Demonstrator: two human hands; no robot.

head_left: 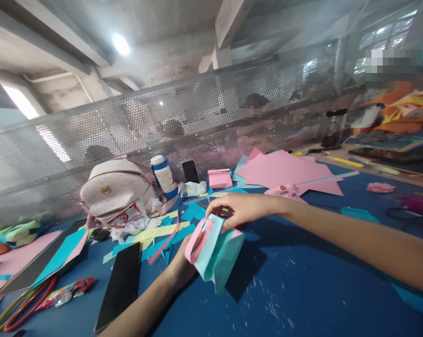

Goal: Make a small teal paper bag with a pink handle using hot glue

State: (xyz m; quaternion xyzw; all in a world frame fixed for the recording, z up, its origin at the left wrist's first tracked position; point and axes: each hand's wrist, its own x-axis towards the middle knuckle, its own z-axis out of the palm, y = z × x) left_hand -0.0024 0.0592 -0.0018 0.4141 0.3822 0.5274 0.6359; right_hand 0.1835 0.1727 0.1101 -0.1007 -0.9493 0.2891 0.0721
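Note:
A small light-blue paper bag (218, 255) with a pink paper strip handle (196, 244) is held up over the blue table (302, 290). My left hand (181, 267) grips the bag from behind and below, its fingers mostly hidden by the paper. My right hand (237, 209) reaches in from the right and pinches the bag's top edge by the handle. Behind the right hand lies something small, red and yellow, which I cannot make out.
A black phone (122, 285) lies at the front left beside scissors (18, 311) and a wrapper. Paper scraps (162, 231), a pale pink backpack (115, 187), a bottle (164, 175), another phone (190, 171) and pink sheets (288, 171) line a perforated metal screen (92, 135). People sit beyond it.

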